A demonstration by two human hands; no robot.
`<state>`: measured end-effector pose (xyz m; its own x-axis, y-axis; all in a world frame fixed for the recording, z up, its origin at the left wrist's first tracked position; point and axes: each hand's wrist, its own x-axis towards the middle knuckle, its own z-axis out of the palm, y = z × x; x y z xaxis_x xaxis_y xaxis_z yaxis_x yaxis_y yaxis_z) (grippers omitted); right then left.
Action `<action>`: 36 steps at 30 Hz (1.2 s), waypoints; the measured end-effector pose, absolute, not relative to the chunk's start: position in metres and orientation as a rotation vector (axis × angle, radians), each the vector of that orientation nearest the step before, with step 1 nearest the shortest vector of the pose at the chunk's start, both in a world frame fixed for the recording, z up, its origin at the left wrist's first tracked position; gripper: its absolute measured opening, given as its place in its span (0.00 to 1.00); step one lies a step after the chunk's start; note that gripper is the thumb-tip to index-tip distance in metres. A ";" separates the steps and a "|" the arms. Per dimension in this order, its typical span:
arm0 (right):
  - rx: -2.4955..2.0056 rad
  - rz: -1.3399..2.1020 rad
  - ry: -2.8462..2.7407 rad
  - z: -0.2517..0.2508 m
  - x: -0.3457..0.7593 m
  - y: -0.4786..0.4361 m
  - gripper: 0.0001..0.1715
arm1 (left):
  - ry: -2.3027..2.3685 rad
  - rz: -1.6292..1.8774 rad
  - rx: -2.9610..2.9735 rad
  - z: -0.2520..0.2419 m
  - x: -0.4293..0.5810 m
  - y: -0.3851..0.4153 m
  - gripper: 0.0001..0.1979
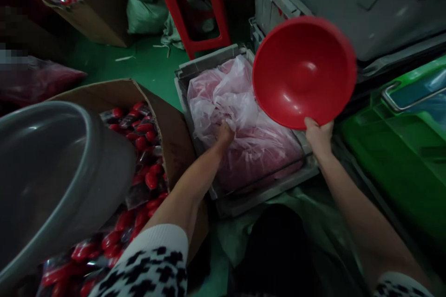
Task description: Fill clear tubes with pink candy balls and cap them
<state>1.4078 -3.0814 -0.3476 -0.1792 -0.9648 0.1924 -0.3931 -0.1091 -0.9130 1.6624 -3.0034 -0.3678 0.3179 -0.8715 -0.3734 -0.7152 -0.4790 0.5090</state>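
Note:
My right hand (318, 138) grips the lower rim of a red plastic bowl (304, 70), held tilted with its empty inside facing me above the crate's right side. My left hand (225, 133) is closed on the crumpled clear plastic bag (240, 120) that lines a grey crate (265, 190) and covers a mass of red material. The fingers are partly buried in the plastic.
A cardboard box (174, 134) of packaged red pieces stands at the left, with a grey basin (59, 171) over it. A red stool (193, 4) is behind the crate. A green bin (400, 148) and a grey machine (348, 0) stand to the right.

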 end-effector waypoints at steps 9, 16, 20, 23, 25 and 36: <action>-1.781 -0.711 1.448 -0.289 1.463 -3.066 0.28 | -2.342 -1.084 1.890 -0.321 1.529 -2.953 0.14; -2.254 0.047 1.340 -0.277 1.462 -3.042 0.44 | -2.582 -1.685 1.418 -0.248 1.526 -2.866 0.17; -2.387 0.248 1.404 -0.277 1.465 -3.031 0.39 | -2.718 -1.886 1.060 -0.212 1.544 -2.850 0.15; -2.512 0.148 1.415 -0.288 1.480 -3.031 0.37 | -2.828 -1.942 0.897 -0.204 1.537 -2.858 0.15; -2.604 0.081 1.383 -0.300 1.489 -3.036 0.38 | -2.828 -1.966 0.992 -0.210 1.527 -2.863 0.16; -2.079 0.037 1.630 -0.375 1.435 -3.056 0.38 | -2.385 -1.757 1.381 -0.182 1.570 -2.800 0.13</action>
